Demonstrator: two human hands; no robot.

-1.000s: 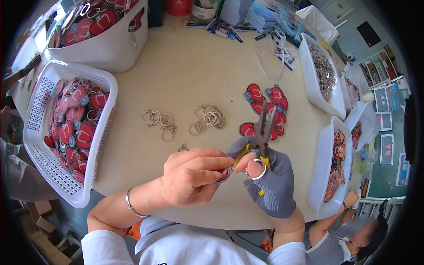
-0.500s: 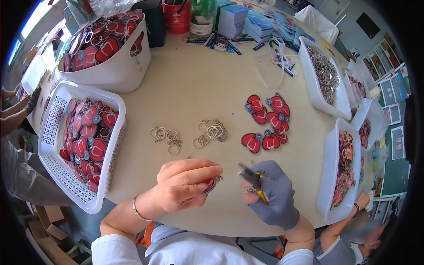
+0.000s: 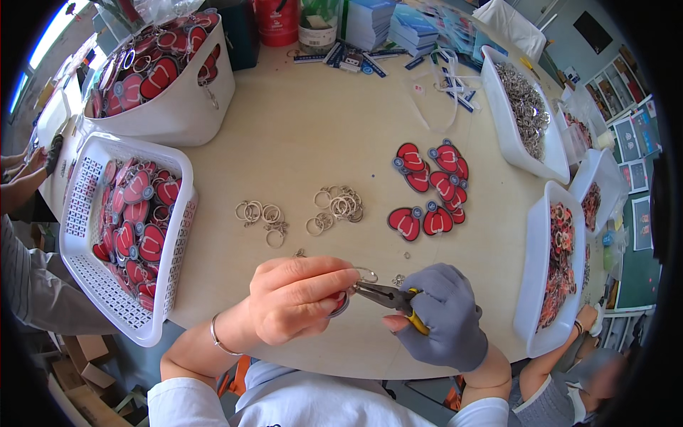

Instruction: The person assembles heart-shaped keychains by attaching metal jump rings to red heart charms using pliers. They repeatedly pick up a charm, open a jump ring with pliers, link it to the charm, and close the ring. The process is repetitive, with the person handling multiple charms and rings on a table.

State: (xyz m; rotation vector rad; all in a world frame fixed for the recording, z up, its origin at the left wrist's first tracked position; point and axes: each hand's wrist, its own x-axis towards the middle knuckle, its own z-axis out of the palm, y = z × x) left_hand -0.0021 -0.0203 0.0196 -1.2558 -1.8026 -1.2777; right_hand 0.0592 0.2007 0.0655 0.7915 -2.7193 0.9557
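Observation:
My left hand [image 3: 299,297] is bare and closed on a red keychain tag [image 3: 341,304], most of it hidden by the fingers. A metal key ring [image 3: 368,275] sticks out past its fingertips. In a grey fingerless glove, my right hand [image 3: 447,317] grips pliers [image 3: 383,294] with yellow handles. Their dark jaws reach the metal at the left fingertips; whether they pinch it I cannot tell. Beyond the hands lie two loose groups of key rings [image 3: 343,205]. Several red tags [image 3: 405,223] with dark edges rest to the right of them. Tiny metal links [image 3: 400,280] lie by the pliers.
At left stand a white perforated basket [image 3: 178,245] and a white tub [image 3: 167,117], both full of red keychains. White trays [image 3: 523,299] of small parts line the right edge. Blue booklets [image 3: 368,25] and a red container [image 3: 276,21] are at the back. Other people work at both sides.
My right hand has brought the pliers left, so their jaws now meet the metal at my left fingertips. A key ring now shows above those fingertips. The view has shifted slightly.

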